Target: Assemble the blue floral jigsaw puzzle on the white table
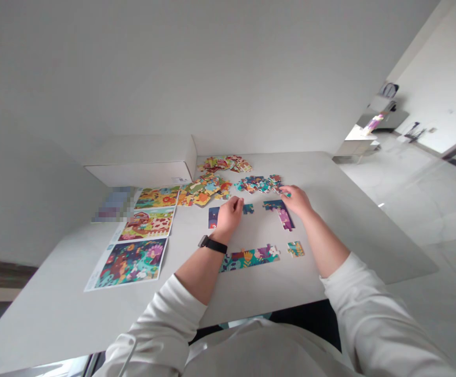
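Note:
My left hand [230, 214] is closed, its fingers curled above the top row of the joined puzzle; whether anything is inside them is hidden. Dark blue pieces [213, 217] show to its left, and another blue piece [248, 209] lies just right of it. At the right end of the teal and blue pile of pieces [257, 184], my right hand [296, 200] has its fingertips pinched on a puzzle piece [286, 194]. Below that hand lies a joined corner section [286, 215] in blue and purple. A joined bottom strip [249, 257] and one loose piece [296, 249] lie nearer me.
On the left, a printed sheet [131, 262] shows three pictures, the lowest in matching dark colours. Yellow pieces [202, 192] and red-green pieces [225, 163] form piles behind. A white box [139, 159] stands at the back left against the wall. The table [353, 246] ends at the right.

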Demonstrator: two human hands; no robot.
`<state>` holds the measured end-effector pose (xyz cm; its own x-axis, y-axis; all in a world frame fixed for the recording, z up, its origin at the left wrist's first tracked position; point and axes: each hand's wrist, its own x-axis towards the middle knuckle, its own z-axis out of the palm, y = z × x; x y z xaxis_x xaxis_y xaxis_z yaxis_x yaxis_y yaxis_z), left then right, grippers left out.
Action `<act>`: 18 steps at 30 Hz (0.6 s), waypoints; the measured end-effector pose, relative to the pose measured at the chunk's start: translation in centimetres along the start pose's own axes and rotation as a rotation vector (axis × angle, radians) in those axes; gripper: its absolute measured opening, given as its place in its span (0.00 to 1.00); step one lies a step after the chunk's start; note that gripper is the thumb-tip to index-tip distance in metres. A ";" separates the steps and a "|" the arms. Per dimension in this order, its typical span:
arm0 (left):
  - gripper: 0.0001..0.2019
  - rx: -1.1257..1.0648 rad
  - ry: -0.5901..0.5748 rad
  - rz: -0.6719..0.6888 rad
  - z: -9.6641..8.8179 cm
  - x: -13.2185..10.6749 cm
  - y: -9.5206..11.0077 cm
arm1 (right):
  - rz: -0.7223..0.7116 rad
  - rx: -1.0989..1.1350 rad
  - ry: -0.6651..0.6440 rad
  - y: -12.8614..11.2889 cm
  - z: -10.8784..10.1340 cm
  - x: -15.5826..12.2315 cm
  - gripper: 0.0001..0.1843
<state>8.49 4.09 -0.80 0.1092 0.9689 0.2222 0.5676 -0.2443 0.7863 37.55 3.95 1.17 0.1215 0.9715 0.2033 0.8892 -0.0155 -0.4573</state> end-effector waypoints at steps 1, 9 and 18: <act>0.15 -0.013 0.005 0.003 0.0 0.0 0.0 | -0.011 -0.038 -0.009 -0.1 0.2 0.6 0.20; 0.14 -0.068 0.004 0.023 0.3 -0.1 0.0 | -0.129 -0.263 -0.106 -1.8 1.8 6.9 0.21; 0.14 -0.098 -0.029 -0.012 0.3 -0.2 0.6 | -0.103 -0.390 -0.348 -4.9 3.5 14.6 0.31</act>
<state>9.03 3.77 -0.57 0.1268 0.9722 0.1967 0.4864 -0.2338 0.8419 33.40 19.03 3.42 -0.0697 0.9926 -0.0992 0.9948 0.0618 -0.0807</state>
